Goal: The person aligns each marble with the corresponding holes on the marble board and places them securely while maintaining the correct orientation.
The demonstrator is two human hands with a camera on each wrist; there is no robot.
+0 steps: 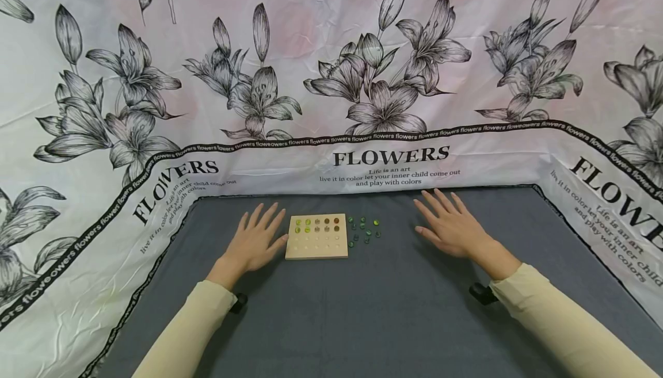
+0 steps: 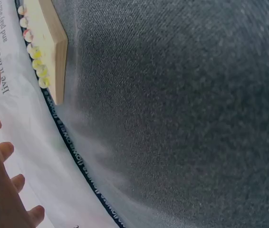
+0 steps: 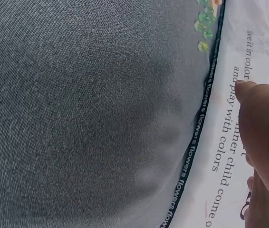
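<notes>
A pale wooden board (image 1: 317,253) with rows of round hollows lies on the grey cloth. Glass marbles (image 1: 308,229) fill its two back rows, from yellow at the left to brownish and red at the right. Just right of the board several loose marbles (image 1: 368,232) are scattered, mostly green. My left hand (image 1: 255,244) is spread palm down left of the board, its thumb close to the edge; whether they touch cannot be told. Farther right, my right hand (image 1: 453,230) is also spread palm down, apart from the loose marbles. Neither hand holds anything.
The grey cloth (image 1: 331,320) covers the working surface. A white curtain (image 1: 290,171) printed with lilies and lettering hangs behind it and along both sides. A dark strap piece (image 1: 483,294) shows under the right wrist.
</notes>
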